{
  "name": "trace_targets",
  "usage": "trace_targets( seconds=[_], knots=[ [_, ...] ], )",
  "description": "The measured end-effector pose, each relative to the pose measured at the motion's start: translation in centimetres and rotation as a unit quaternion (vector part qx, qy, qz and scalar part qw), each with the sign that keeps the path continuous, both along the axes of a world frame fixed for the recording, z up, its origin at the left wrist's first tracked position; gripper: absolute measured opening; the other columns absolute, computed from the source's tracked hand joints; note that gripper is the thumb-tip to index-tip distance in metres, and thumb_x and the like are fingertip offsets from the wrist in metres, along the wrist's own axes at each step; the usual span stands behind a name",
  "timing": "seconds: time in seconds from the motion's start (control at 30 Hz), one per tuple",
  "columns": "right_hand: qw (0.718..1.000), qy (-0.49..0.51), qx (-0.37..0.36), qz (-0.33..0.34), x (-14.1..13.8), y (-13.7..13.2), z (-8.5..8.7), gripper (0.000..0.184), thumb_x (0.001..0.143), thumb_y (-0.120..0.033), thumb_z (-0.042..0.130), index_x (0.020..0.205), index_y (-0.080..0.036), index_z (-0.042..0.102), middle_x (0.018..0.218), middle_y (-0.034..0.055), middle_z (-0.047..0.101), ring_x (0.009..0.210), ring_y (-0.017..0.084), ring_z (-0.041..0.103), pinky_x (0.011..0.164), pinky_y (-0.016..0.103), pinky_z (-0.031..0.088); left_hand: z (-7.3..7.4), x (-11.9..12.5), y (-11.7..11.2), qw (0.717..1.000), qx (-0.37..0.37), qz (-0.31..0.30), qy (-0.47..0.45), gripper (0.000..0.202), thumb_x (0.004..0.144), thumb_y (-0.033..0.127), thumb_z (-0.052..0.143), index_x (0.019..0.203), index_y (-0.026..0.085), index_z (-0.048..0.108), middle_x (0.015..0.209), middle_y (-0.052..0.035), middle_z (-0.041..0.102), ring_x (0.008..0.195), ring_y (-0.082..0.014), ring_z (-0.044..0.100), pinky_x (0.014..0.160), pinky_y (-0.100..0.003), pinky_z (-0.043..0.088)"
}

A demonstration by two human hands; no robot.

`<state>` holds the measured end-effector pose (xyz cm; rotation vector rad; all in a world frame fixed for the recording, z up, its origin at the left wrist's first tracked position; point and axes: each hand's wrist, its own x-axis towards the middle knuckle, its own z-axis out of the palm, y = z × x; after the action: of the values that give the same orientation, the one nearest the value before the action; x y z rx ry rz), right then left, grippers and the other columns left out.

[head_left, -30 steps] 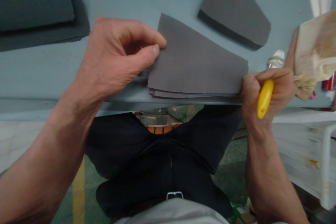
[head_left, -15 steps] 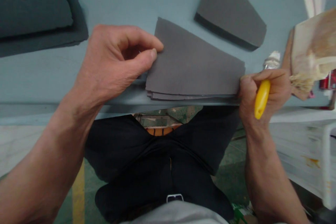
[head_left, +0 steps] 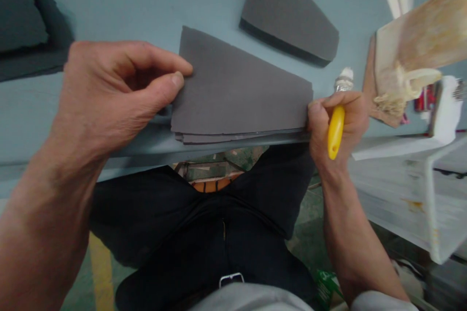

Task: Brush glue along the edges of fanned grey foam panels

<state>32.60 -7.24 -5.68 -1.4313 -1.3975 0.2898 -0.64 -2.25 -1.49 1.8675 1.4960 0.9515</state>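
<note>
A tapered stack of thin grey sheets point(head_left: 241, 92) lies at the table's front edge, its lower layers jutting out slightly along the near side. My left hand point(head_left: 109, 92) is closed, thumb and forefinger pinching the sheets' left edge. In my right hand point(head_left: 352, 112) is a brush with a yellow handle point(head_left: 335, 136); its metal collar and whitish tip point away from me. The thumb and finger of that hand also touch the right end of the stack. Just behind lies a thicker stack of similar grey pieces point(head_left: 290, 12).
Folded dark fabric or sheets point(head_left: 22, 24) lie at the far left. To the right stands a glue-stained, beige container point(head_left: 430, 29), near white strips point(head_left: 397, 0) and a red object point(head_left: 424, 99). A white-framed rack point(head_left: 432, 204) stands below the table's right end.
My view has shifted to the right, so everything appears further left. Both hands keep about the same hold, and the sheets stay in place between them.
</note>
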Motion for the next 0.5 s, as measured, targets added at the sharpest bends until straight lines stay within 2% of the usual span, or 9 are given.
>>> trace_targets(
  seconds=[0.3, 0.5],
  knots=[
    [1.000, -0.003, 0.009, 0.003, -0.24, -0.04, 0.22, 0.023, 0.087, -0.031, 0.077, 0.090, -0.025, 0.056, 0.073, -0.0073, 0.062, 0.052, 0.008, 0.048, 0.061, 0.027, 0.045, -0.70, -0.30, 0.61, 1.000, -0.008, 0.009, 0.000, 0.032, 0.093, 0.037, 0.075, 0.119, 0.021, 0.087, 0.089, 0.0034, 0.082, 0.077, -0.0109, 0.067, 0.072, -0.026, 0.052],
    [1.000, -0.007, 0.023, 0.010, -0.52, -0.02, 0.25, 0.031, 0.091, -0.045, 0.081, 0.088, -0.029, 0.054, 0.071, -0.0048, 0.060, 0.052, 0.012, 0.048, 0.057, 0.031, 0.046, -0.79, -0.27, 0.60, 1.000, -0.017, 0.024, -0.011, 0.026, 0.092, 0.034, 0.078, 0.113, 0.026, 0.089, 0.088, 0.0025, 0.082, 0.075, -0.0119, 0.065, 0.069, -0.027, 0.047]
  ],
)
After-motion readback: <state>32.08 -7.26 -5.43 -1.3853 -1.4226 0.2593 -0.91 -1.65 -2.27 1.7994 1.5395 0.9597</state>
